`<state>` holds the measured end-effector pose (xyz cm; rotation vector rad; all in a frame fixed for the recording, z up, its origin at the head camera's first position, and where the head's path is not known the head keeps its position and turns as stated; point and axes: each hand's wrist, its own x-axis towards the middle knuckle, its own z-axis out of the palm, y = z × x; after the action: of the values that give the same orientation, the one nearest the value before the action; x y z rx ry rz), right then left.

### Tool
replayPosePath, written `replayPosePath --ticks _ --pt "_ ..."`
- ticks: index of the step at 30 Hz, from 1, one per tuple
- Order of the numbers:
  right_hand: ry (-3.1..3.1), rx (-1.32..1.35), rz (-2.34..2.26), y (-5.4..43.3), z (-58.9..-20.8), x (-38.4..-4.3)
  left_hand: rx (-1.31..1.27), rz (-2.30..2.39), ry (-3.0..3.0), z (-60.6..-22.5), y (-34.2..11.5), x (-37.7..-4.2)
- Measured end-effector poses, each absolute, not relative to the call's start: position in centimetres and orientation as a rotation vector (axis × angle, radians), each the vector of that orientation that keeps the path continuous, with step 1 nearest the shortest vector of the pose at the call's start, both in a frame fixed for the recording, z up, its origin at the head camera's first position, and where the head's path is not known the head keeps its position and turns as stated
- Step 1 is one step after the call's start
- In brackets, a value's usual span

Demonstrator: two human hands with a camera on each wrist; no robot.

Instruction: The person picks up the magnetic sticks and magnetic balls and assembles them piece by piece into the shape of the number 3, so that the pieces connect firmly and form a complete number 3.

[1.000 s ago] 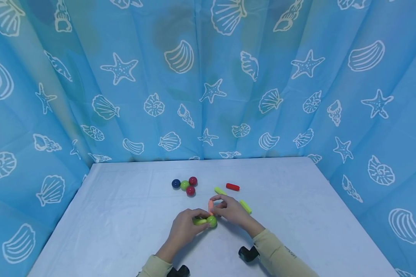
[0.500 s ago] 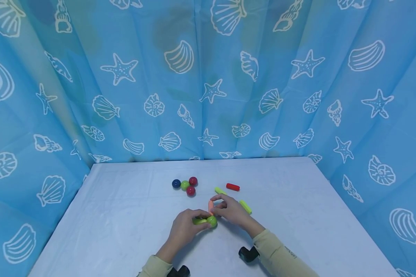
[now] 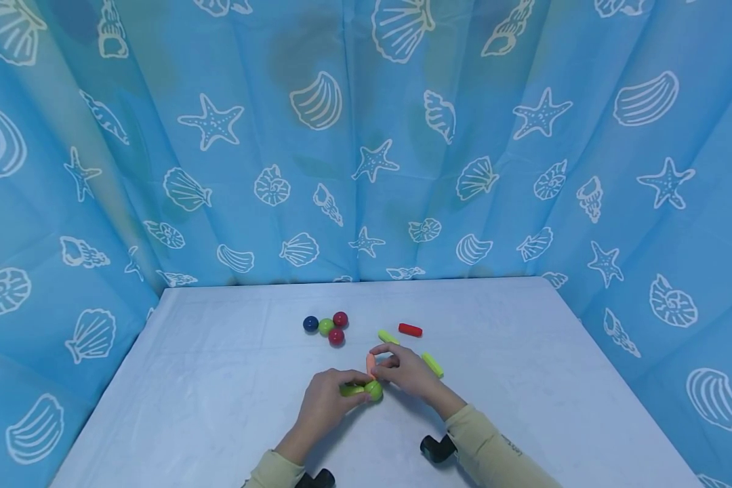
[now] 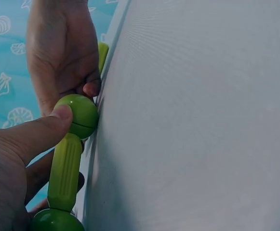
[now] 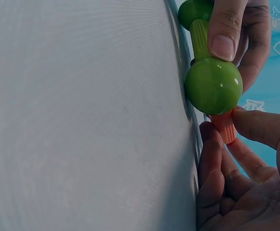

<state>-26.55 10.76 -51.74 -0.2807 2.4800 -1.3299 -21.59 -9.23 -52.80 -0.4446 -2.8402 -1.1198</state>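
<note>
Between both hands, over the near half of the white table [image 3: 219,379]: green ball [image 5: 214,85], round and glossy, joined to green stick [image 4: 65,168]. At the other end of that stick, close to the left palm, end ball [image 4: 58,221], green as well. Against another side of the green ball, orange stick [image 5: 224,126]; hard to tell how deep in, with fingers crowding the spot.

With the left hand [image 3: 328,400], grasping the green ball where joined to the green stick: thumb pressed to the near side, other fingers bent behind. With the right hand [image 3: 409,374], pinching the orange stick between thumb and fingers, one fingertip near its far end.

Just beyond the right hand, partly covered by it in the head view, first lime stick [image 3: 388,336]. Farther out and to the right, red stick [image 3: 410,330]. Right beside the right hand, second lime stick [image 3: 432,364], lying aslant.

Out to the left, in a tight cluster: blue ball [image 3: 310,324], lime ball [image 3: 326,327], far red ball [image 3: 340,318] and near red ball [image 3: 336,337].

At the wrists, beige sleeves [image 3: 500,447] and black fittings [image 3: 438,449]. Behind and around everything, blue curtain [image 3: 250,224] with white shells and starfish.
</note>
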Motion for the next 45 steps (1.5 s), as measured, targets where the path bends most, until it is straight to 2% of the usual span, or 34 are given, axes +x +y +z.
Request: replayPosePath --ticks 8,21,45 --pt "2.471 -0.276 -1.342 10.73 -51.66 -26.45 -0.467 -1.012 -2.845 -52.47 -9.19 -21.63" --pt "2.492 -0.283 -1.328 10.66 -51.58 -26.33 -0.387 -1.161 -2.896 -52.28 -9.14 -21.43" --pt "2.499 -0.294 -1.33 10.71 -51.5 -26.17 -0.368 -1.15 -2.904 -52.32 -9.11 -21.4"
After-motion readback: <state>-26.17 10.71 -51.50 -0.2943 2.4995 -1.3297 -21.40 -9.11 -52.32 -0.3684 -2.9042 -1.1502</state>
